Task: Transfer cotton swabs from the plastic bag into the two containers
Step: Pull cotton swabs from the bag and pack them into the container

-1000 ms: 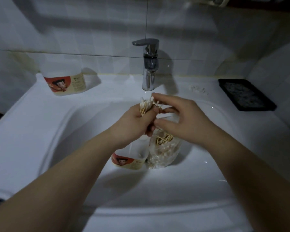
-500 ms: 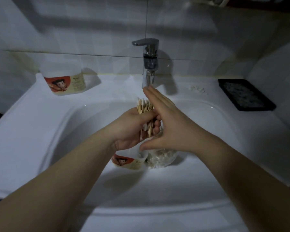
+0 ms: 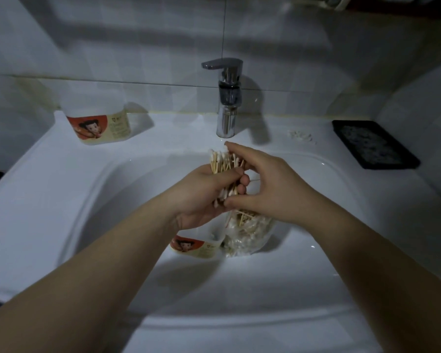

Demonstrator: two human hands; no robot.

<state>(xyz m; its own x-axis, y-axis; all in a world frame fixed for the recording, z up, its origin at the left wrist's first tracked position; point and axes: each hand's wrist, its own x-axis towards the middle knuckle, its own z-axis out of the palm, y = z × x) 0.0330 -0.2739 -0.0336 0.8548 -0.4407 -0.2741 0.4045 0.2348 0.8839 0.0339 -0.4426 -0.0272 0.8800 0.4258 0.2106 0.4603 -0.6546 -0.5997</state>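
Note:
My left hand (image 3: 201, 194) grips an upright bundle of wooden-stemmed cotton swabs (image 3: 222, 161) above the sink basin. My right hand (image 3: 267, 184) cups the bundle from the right, fingertips on its top ends and thumb against its lower ends. Beneath the hands, a clear plastic bag (image 3: 247, 233) of swabs stands in the basin. To the bag's left stands a translucent container (image 3: 199, 247) with an orange cartoon label, its top half hidden by my left hand. A second matching container (image 3: 99, 123) stands on the sink ledge at the back left.
The white sink (image 3: 61, 189) fills the view, with a chrome tap (image 3: 227, 98) at the back centre. A black tray (image 3: 374, 143) lies on the right ledge, near a small white scrap (image 3: 299, 135). Tiled wall rises behind.
My right hand went from fingering the swab tops to pressing flat against the bundle, and now curls around it. The bundle in my left hand has stayed upright in place.

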